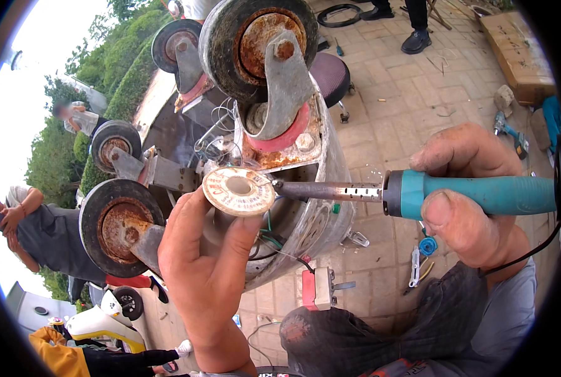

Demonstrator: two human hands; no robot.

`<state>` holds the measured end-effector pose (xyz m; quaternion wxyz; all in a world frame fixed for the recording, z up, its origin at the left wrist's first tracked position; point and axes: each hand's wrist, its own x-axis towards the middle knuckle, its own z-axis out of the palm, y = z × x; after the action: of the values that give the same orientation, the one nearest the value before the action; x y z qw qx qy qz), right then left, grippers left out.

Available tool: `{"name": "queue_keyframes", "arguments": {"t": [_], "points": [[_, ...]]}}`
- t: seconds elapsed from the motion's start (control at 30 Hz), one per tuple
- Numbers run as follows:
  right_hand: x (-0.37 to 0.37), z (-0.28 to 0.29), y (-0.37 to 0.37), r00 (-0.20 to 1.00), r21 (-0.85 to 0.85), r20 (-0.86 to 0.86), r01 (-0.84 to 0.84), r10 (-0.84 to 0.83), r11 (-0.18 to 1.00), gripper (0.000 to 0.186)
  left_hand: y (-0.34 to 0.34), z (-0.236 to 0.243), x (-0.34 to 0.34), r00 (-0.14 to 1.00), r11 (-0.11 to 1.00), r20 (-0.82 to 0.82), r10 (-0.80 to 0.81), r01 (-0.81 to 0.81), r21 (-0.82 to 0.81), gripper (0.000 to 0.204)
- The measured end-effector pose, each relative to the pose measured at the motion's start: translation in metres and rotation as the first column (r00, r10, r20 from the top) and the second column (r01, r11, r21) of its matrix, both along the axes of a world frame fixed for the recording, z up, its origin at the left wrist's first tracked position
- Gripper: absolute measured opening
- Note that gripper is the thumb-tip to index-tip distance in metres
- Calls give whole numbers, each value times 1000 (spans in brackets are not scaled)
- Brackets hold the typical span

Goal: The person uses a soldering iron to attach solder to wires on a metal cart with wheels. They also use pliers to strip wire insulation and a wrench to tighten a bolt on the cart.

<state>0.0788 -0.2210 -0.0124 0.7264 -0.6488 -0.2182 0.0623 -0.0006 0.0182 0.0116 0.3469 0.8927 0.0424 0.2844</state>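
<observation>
My left hand point(208, 270) is raised and pinches a small round spool point(239, 201) with a pale printed label and a hole in its middle. It looks like a solder wire spool. My right hand point(484, 235) grips the teal handle of a soldering iron point(412, 191), which points left. The iron's dark tip meets the spool's right edge; whether they touch I cannot tell. Behind them lies an upturned metal machine body point(321, 220) with loose wires inside. A rusty caster wheel point(261, 47) stands on its mounting plate, above the spool.
More casters point(122, 227) stick up at the left. A switch box point(318, 289) hangs on wires near my knee. Pliers point(415, 267), a blue tape roll point(428, 245) and a drill point(510, 133) lie on the paving. A carton point(519, 56) stands far right. Bystanders stand at the left.
</observation>
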Motion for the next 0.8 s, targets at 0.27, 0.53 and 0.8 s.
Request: {"name": "queue_keyframes", "arguments": {"t": [0.27, 0.53, 0.8], "points": [[3, -1, -10, 977, -61, 210, -22, 34, 998, 42, 1, -1, 0, 1000, 1000, -1, 12, -12, 6, 34], [6, -10, -4, 948, 11, 316, -40, 35, 999, 41, 0, -2, -1, 1000, 999, -3, 31, -31, 21, 35], [5, -10, -3, 948, -12, 314, -48, 49, 999, 41, 2, -4, 0, 999, 1000, 47, -5, 4, 16, 36]]}}
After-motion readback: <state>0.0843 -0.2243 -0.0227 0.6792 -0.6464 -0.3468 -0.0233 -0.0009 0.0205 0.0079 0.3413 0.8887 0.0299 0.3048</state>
